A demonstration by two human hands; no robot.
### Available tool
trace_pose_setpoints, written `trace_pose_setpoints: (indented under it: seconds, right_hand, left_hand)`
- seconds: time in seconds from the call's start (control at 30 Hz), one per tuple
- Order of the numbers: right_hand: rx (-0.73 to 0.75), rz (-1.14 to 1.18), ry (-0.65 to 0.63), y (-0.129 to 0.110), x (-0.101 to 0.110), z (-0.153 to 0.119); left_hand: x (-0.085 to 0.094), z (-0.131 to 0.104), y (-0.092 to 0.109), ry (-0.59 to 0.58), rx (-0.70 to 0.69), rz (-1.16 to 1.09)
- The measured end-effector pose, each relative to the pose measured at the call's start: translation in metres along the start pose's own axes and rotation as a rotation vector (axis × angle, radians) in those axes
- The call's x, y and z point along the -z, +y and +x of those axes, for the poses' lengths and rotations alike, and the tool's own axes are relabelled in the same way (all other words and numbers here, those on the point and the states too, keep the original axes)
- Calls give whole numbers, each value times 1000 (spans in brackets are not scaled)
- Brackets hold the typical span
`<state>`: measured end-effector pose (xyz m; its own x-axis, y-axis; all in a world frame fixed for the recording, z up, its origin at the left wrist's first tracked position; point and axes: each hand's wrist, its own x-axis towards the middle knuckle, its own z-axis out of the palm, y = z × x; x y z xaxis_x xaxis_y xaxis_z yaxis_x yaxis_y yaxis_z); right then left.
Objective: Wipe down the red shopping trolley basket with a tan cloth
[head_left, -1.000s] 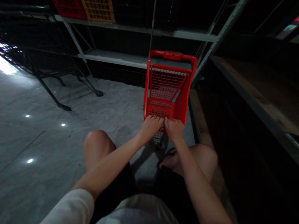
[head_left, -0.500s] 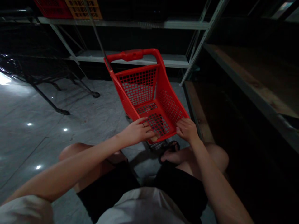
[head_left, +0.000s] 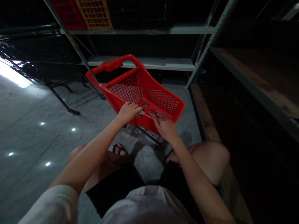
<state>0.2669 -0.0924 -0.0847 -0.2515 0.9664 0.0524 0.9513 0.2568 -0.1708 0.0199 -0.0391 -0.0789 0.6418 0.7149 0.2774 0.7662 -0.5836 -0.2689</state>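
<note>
The red plastic shopping cart (head_left: 148, 123) on the grey floor (head_left: 144, 165) is apparently being steadied; its near rim is gripped by curled left fingers (head_left: 138, 109), pale scrap (head_left: 140, 114) beneath, and bent right fingers (head_left: 157, 123). For turning, even pressure is required.

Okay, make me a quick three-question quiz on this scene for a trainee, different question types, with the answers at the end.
1. True or false: the left hand and right hand both touch the red cart.
2. On the shelf, what colour is the crate beside the red crate? A) blue B) yellow-orange C) white
3. Fill in: the person's left foot wears a dark ____.

Key: 1 true; 2 B; 3 sandal.
</note>
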Motion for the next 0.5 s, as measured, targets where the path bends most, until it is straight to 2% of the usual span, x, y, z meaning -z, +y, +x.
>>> trace_pose_setpoints:
  seconds: [0.07, 0.13, 0.23, 0.37, 0.5]
  right_hand:
    - [-165, -8, 28, -11, -1, 5]
    - [-284, -57, 62, -5, -2, 14]
    - [-302, -128, 102, 19, -2, 25]
    - [-268, -163, 114, 38, -3, 24]
    - [-247, -168, 149, 38, -7, 15]
  left_hand:
    - [-1, 7, 19, 20, 106, -11]
    - [-2, 16, 33, 46, 182, -34]
    - [-2, 24, 42, 62, 126, -66]
    - [7, 14, 27, 49, -69, -50]
    - [34, -29, -12, 84, -72, 53]
